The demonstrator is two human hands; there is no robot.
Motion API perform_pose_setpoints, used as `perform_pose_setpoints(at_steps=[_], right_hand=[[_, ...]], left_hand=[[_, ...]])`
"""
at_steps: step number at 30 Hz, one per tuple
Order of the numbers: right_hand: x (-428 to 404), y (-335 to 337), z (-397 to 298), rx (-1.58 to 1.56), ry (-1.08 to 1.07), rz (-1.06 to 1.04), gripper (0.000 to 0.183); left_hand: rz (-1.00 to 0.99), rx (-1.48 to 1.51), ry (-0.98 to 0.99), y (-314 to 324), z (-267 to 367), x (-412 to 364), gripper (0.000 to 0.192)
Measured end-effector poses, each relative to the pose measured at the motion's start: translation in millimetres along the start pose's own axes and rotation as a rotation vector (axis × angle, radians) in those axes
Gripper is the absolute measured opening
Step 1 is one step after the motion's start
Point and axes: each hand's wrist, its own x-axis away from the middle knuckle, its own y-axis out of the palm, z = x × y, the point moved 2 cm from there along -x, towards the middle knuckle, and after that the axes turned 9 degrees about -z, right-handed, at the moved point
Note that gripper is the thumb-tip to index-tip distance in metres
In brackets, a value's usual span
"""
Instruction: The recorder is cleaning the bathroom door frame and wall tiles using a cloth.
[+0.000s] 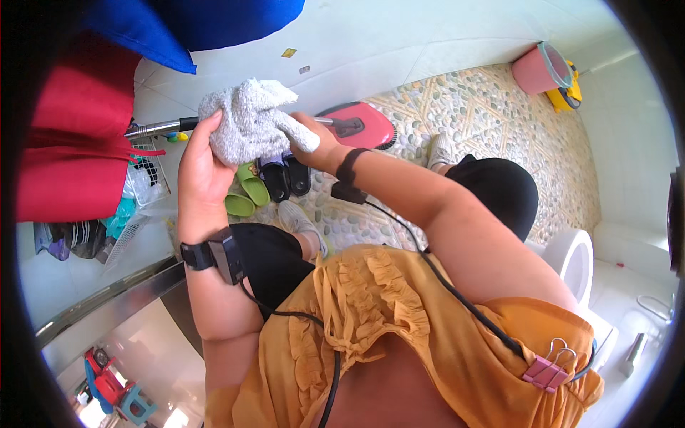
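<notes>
A crumpled light-grey cloth is bunched up in front of me. My left hand grips its left side, the thumb lying on top. At its right end is my right hand, closed around a rolled corner, with most fingers hidden. Behind the cloth runs a metal pole with a black sleeve, showing again beside my right hand. It leads to a red push sweeper head with a dark bristle edge, resting on the floor near the wall. Whether either hand also touches the pole cannot be seen.
Green slippers and black slippers lie on the pebble-patterned floor. A pink bin stands in the far corner, a white toilet at right. Red fabric and blue fabric hang at left beside a wire basket.
</notes>
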Motion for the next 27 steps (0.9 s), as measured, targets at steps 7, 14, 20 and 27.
perform_pose_setpoints(at_steps=[7,14,20,27], right_hand=[[0,-130,-22,-0.123,0.092,0.253,0.022],[57,-145,-60,-0.611,0.305,-0.033,0.047],[69,-159,14,-0.804,0.501,-0.079,0.036],[-12,-141,-26,-1.384,0.261,-0.146,0.042]], left_hand=[[-0.083,-0.150,-0.079,22,-20,-22,0.039],[-0.587,-0.442,-0.330,76,-83,-22,0.054],[-0.676,-1.554,-0.255,81,-108,-25,0.043],[-0.511,-1.486,-0.314,74,-88,-44,0.038]])
